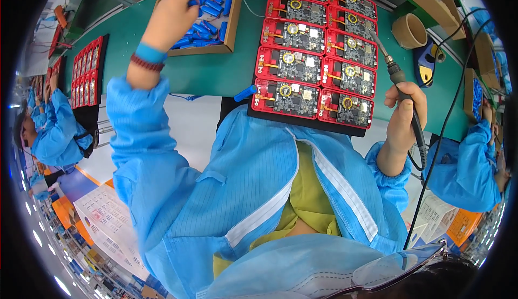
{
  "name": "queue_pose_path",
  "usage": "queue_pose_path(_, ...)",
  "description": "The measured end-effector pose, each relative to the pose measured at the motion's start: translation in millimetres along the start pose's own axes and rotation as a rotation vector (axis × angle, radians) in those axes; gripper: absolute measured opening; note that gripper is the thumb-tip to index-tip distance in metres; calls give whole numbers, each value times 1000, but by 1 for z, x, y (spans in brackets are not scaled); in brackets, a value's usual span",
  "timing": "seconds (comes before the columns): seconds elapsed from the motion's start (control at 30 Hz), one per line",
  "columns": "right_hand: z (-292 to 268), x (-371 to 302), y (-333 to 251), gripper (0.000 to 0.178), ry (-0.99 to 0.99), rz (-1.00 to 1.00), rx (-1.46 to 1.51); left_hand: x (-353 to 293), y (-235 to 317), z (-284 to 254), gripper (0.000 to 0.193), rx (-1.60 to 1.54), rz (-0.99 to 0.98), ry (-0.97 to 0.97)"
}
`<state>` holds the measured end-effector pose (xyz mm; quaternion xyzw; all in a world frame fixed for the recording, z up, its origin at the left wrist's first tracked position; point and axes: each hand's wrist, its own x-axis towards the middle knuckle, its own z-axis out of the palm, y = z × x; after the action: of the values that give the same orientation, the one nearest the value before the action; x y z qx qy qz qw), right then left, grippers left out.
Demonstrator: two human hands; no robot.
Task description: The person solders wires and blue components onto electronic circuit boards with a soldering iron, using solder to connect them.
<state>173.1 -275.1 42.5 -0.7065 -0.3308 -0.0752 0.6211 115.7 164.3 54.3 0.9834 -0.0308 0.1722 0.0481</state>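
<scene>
My left hand (174, 14) is over a cardboard box (235, 21) of blue cylindrical battery cells (209, 28), at the far left of the bench. Its fingers are curled down at the cells, and what they hold, if anything, is hidden. My right hand (406, 110) grips a soldering iron (396, 74) by its handle, the metal tip pointing at the right-hand column of circuit boards. Two columns of red trays (259, 98) lie in front of me, each tray bearing a circuit board (294, 67) with a yellow-ringed round part. One loose blue cell (245, 93) rests beside the nearest left tray.
A brown cardboard tub (410, 31) and a blue soldering-iron stand (426, 64) stand to the right on the green bench (216, 75). The iron's black cable hangs at right. More red trays (86, 72) lie far left. Co-workers in blue sit on both sides.
</scene>
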Motion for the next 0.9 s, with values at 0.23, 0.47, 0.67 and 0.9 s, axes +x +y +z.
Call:
queue_pose_path(0.23,20,10,-5,22,-63,89,125,-22,109,-21,13,-1307,-400,-171)
queue_pose_path(0.47,72,28,-14,46,-282,-173,-7,-21,182,5,12,-1662,-433,-191)
queue_pose_path(0.67,73,20,-14,34,-160,-148,-11,-19,205,15,10,-1566,-388,-122)
queue_pose_path(0.9,55,11,-20,28,-275,203,449,-29,204,34,12,-2080,-317,-399)
